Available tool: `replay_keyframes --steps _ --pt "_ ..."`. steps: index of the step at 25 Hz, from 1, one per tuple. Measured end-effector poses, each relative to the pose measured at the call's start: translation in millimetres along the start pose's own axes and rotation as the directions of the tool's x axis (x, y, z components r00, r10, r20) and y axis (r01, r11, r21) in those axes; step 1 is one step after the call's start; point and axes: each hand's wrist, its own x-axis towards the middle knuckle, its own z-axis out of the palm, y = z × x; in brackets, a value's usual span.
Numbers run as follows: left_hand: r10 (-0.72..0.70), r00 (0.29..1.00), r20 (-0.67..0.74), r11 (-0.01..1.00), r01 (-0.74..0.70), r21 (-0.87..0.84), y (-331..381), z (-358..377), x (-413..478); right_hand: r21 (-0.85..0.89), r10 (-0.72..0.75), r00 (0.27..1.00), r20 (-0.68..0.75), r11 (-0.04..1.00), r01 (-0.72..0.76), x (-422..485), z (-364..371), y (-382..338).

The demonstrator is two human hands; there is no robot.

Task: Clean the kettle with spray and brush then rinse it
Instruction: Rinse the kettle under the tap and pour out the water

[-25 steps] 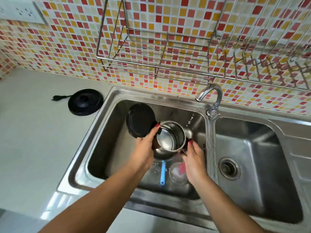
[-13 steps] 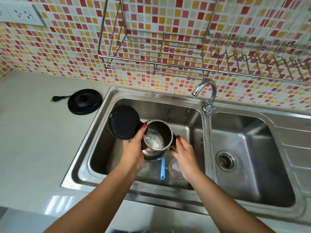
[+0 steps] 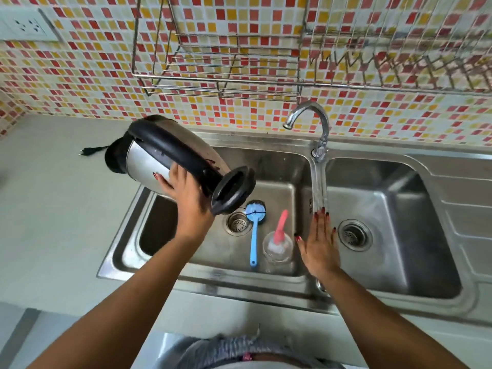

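Note:
The steel kettle (image 3: 149,166) with a black handle lies tipped on its side above the left sink basin (image 3: 277,166), mouth toward the right, its black lid (image 3: 233,190) hanging open. My left hand (image 3: 190,198) grips the kettle's body from below. My right hand (image 3: 319,243) rests flat and open on the divider between the two basins, holding nothing. In the left basin lie the blue-handled brush (image 3: 254,235) and the clear spray bottle (image 3: 278,246) with a pink top, side by side near the drain.
The chrome tap (image 3: 316,121) curves over the divider; no water runs. The kettle's black base (image 3: 113,161) and plug sit on the grey counter behind the kettle. A wire dish rack (image 3: 226,83) hangs on the tiled wall. The right basin (image 3: 394,198) holds only its drain.
The kettle was upright in both hands under the tap. Now the left hand alone has lifted and tipped it sideways toward the left; the right hand let go and lies flat on the divider.

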Motion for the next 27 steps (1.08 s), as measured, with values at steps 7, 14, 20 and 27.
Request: replay_keyframes --steps 7,14,20,27 --pt "0.28 0.951 0.132 0.899 -0.308 0.312 -11 0 -8 -0.026 -0.002 1.0 -0.012 1.0 0.002 0 9 4" --pt "0.36 0.928 0.092 0.838 -0.365 0.406 -5 -8 -2 -0.029 -0.011 1.0 -0.026 1.0 0.01 0 11 4" --pt "0.357 0.926 0.125 0.842 -0.377 0.385 -10 -9 -5 -0.024 -0.041 0.998 -0.043 0.999 0.04 -1 12 6" --pt "0.092 0.995 0.034 0.974 -0.097 0.205 -4 -11 -2 -0.037 -0.045 0.999 0.013 0.998 0.046 -2 11 7"
